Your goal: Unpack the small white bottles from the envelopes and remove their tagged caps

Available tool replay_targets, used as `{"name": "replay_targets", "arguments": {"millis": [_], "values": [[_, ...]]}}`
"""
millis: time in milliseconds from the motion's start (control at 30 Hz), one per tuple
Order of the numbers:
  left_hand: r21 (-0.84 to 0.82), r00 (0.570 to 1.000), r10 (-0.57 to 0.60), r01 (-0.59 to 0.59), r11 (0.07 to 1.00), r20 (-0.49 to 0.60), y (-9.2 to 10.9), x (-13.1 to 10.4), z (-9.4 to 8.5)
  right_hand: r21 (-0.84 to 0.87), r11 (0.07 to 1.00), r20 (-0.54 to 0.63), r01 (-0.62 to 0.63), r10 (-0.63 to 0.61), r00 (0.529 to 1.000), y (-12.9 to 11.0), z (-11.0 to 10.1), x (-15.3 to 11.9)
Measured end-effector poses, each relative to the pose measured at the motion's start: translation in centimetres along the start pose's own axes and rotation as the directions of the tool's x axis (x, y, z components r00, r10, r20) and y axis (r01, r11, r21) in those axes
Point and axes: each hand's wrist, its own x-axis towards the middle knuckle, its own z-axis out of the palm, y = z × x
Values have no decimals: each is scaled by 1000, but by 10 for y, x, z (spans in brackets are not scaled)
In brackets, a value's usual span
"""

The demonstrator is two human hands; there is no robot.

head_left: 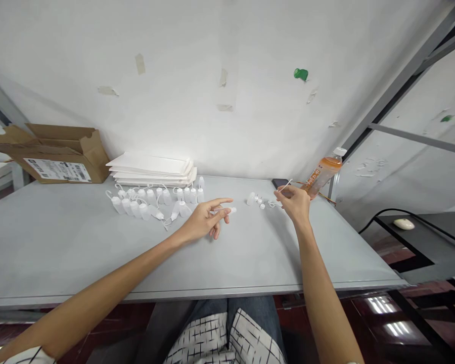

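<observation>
Over the middle of the grey table (250, 253), my left hand (207, 220) pinches a small white translucent piece (232, 210) between thumb and finger, pointing right. My right hand (294, 201) is closed on a thin white strap (285, 186) held between its fingertips. Just left of that hand lie small white caps (258, 200) and a translucent bottle piece (251, 198), with a white looped strap (275, 205) beside them. Several small white bottles (136, 208) with looped straps stand or lie in rows to the left of my left hand.
An open cardboard box (60, 156) is at the back left, beside a stack of white sheets (151, 169). Behind my right hand are a dark phone (279, 183) and a leaning orange drink bottle (324, 172). A white mouse (404, 224) lies on a dark surface at right.
</observation>
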Motion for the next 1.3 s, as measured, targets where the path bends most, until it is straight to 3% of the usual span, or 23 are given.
{"name": "replay_targets", "arguments": {"millis": [167,367,667,800,900,1000,1100,1167,1233,1300], "values": [[23,1000,-13,13,1000,-4,-2,0,1,-258,966,160,9,33,987,8,0,0],[40,1000,-18,17,999,1,-3,-1,3,-398,917,163,30,38,986,12,2,-1],[46,999,-34,34,998,3,-5,-1,3,-427,904,109,14,36,993,9,1,-2],[54,999,-34,33,998,9,-5,-1,4,-338,941,-12,14,-20,1000,6,-1,-1],[54,1000,-23,22,998,12,-6,-1,4,-125,989,-96,78,-90,991,-5,1,-5],[45,1000,-13,13,999,17,-8,-1,4,208,970,34,122,-132,991,-22,7,-15],[45,1000,-15,14,999,12,-8,-1,4,413,910,328,34,-183,927,-41,16,-31],[55,1000,-18,18,998,5,-8,-2,3,441,897,535,-39,-228,813,-53,20,-43],[66,1000,-16,16,998,-6,-7,-2,3,460,883,652,-92,-266,710,-62,24,-52],[79,1000,-11,12,997,-15,-6,-3,3,488,862,699,-136,-293,652,-67,27,-58]]}}
